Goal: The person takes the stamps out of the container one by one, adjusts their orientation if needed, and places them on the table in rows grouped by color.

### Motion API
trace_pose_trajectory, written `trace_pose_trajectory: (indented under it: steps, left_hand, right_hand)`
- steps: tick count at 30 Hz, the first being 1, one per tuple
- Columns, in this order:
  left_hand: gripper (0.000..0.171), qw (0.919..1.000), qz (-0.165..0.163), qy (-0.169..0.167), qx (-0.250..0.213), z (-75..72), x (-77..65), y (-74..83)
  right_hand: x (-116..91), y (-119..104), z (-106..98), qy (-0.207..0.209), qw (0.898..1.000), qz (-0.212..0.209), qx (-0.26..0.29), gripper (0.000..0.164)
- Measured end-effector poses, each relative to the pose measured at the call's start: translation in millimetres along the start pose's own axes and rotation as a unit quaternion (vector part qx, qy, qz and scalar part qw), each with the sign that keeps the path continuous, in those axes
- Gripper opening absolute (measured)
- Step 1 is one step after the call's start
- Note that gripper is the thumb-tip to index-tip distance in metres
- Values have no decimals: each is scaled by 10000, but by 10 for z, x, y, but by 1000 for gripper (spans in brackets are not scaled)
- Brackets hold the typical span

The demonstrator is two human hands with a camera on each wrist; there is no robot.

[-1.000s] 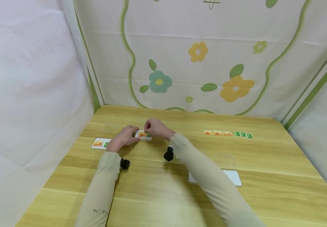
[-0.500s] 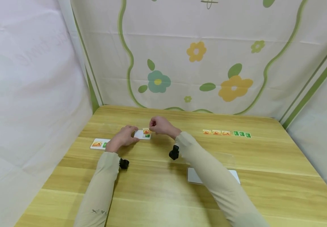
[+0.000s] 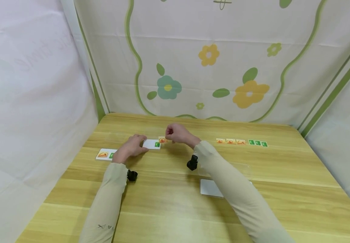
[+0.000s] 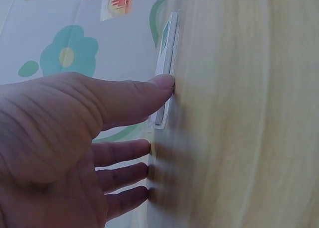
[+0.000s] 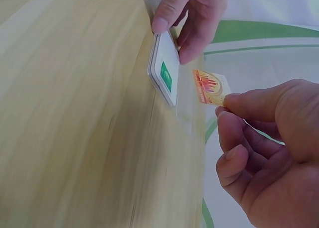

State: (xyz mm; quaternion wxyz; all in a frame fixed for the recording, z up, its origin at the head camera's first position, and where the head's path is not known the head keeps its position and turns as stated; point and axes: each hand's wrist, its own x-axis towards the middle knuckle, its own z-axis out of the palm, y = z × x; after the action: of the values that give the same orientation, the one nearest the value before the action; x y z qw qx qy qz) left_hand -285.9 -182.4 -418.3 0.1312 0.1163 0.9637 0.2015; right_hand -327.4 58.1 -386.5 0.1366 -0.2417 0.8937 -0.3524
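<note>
Now the right hand's (image 3: 178,133) grip, thumb closed to finger, pinches one orange card (image 5: 209,87), and it's up off the white board (image 3: 150,143) it lay over a second ago, hanging beside the corner! The left hand (image 3: 131,147) has that board's end between thumb and fingers, one green card (image 3: 157,144) showing. Rightward: three orange pieces (image 3: 231,141), three green pieces (image 3: 257,142). Open worktop (image 3: 163,189) stretches between hand and row, its back edge beyond both hands.

Both arms (image 3: 235,190) outstretched forward, left fingers (image 4: 122,152) in a wide grip, right fingers (image 5: 232,162) in a close pinch.
</note>
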Motion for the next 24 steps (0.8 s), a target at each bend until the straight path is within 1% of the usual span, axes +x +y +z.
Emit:
trace_pose_trajectory:
  steps: [13,20,24]
  left_hand:
    - [62,10000,-17,73,18,3,-23,2]
    - [61,9999,60,136,33,2,-20,-14]
    - [62,9999,59,136,38,4,-16,-15]
  right_hand:
    - [-91,136,-84,53,9999,39,87,7]
    - [-135,267,-202,61,10000,-21,7,7]
    - [-171,329,-285,63,9999,23,99,7]
